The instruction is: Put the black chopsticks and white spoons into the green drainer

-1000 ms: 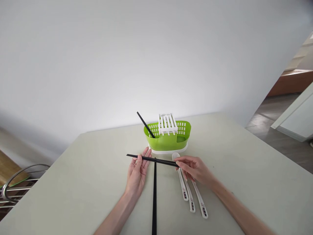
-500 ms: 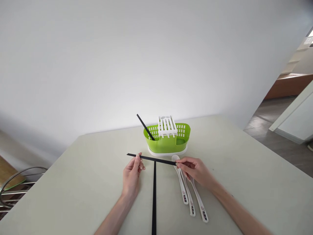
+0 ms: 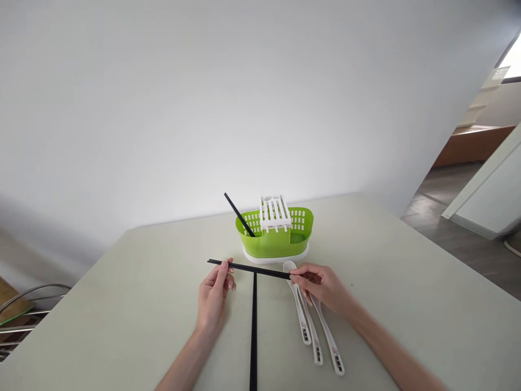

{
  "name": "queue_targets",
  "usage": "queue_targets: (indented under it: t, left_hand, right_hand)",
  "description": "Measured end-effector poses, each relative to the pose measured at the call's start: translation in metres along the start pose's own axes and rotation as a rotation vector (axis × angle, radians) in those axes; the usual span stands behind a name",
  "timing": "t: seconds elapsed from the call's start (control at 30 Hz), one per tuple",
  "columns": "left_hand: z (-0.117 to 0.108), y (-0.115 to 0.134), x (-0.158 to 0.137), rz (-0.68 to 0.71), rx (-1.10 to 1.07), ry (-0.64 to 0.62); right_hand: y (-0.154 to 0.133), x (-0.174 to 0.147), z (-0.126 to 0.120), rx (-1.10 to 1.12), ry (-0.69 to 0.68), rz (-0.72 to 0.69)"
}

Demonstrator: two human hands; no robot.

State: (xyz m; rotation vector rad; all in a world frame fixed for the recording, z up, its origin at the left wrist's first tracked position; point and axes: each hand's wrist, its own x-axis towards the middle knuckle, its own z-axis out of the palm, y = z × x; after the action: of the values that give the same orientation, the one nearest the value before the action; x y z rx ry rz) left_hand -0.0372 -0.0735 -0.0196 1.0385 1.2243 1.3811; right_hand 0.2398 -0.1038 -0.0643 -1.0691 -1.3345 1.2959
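The left hand [image 3: 212,295] is pinching chopsticks [image 3: 260,270] near their left end, fingers curled; they are running crosswise above the tabletop [image 3: 134,304], before the basket [image 3: 268,247]. Another pair [image 3: 254,331] is lying lengthwise. Spoons [image 3: 328,335] are bearing handle marks too small to read. The right hand [image 3: 319,285] is pinching the chopsticks' right end.

Looks matt on chopsticks [image 3: 260,270] | reads as smooth plastic on spoons [image 3: 300,316], green basket [image 3: 264,248] | looks smooth, matt on tabletop [image 3: 163,304] | shines like metal on rack [image 3: 18,329]
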Motion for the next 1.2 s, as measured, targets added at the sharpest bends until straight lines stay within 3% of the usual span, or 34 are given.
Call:
queue_targets:
  t: [0.97,1.2]
  left_hand:
    - [-0.006,0.002,0.004,0.024,0.106,-0.048]
    - [-0.011,0.026,0.018,0.123,-0.051,0.020]
  right_hand:
    - [0.009,0.004,-0.004,0.025,0.006,-0.007]
    - [0.006,0.004,0.001,0.144,-0.001,0.005]
